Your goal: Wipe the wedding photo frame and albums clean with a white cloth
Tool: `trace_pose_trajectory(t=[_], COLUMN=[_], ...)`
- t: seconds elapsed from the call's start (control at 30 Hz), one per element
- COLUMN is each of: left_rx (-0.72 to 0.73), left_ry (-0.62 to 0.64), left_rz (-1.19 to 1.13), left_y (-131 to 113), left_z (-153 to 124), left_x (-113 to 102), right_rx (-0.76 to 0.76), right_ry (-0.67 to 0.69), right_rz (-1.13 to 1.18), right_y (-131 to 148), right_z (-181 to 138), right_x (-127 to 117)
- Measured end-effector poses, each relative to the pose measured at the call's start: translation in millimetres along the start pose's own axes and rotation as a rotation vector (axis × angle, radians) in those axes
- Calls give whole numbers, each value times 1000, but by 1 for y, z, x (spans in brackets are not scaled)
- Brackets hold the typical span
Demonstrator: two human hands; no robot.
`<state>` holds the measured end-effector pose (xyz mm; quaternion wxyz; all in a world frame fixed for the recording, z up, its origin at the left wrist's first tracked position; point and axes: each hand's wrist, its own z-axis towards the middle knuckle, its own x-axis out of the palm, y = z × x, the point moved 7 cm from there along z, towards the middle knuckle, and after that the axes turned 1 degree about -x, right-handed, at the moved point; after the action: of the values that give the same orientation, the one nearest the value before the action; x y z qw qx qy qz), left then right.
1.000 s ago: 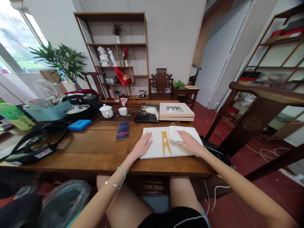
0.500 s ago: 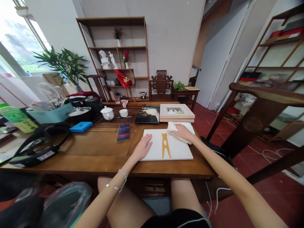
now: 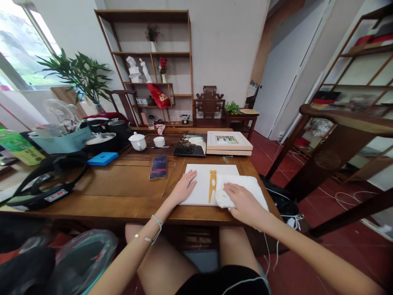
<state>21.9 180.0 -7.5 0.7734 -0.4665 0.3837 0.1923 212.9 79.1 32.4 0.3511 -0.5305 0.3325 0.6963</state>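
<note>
A white flat panel [image 3: 202,180] lies near the table's front edge, with a tan, two-legged piece [image 3: 213,178] on its middle. My left hand [image 3: 184,187] rests flat on the panel's left side, its fingers slightly spread. On the right, my right hand [image 3: 241,200] presses a bunched white cloth [image 3: 253,184] down at the panel's lower right. The cloth hides the right half of the panel and the tan piece's right leg.
Behind the panel lie a pale framed picture [image 3: 230,140] and a dark picture panel [image 3: 192,144]. A phone [image 3: 159,166] is left of my left hand. Farther left are a white teapot [image 3: 137,141], a blue box [image 3: 103,158] and a black headset-like strap [image 3: 49,180].
My right hand has drawn the white cloth from the panel's upper right corner toward me, down to its lower right, partly over the tan piece. My left hand stays in place.
</note>
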Motion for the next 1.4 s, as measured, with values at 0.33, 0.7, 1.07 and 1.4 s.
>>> trace_pose_trajectory(t=[0.33,0.7,1.07,1.4], left_rx=[4,-8,-4,-10], left_ry=[-1,-20,-2,-29], left_rz=[7,-15,-11,-21], left_y=[5,5,5,2], left_z=[2,2,1,2], left_x=[2,2,3,-1], right_rx=[200,34,220,-36], right_ry=[11,147,-36,153], right_rz=[-21,17,164,37], right_y=[-79,21,-61,43], right_z=[84,-7,77,-2], right_x=[2,-3,-4,5])
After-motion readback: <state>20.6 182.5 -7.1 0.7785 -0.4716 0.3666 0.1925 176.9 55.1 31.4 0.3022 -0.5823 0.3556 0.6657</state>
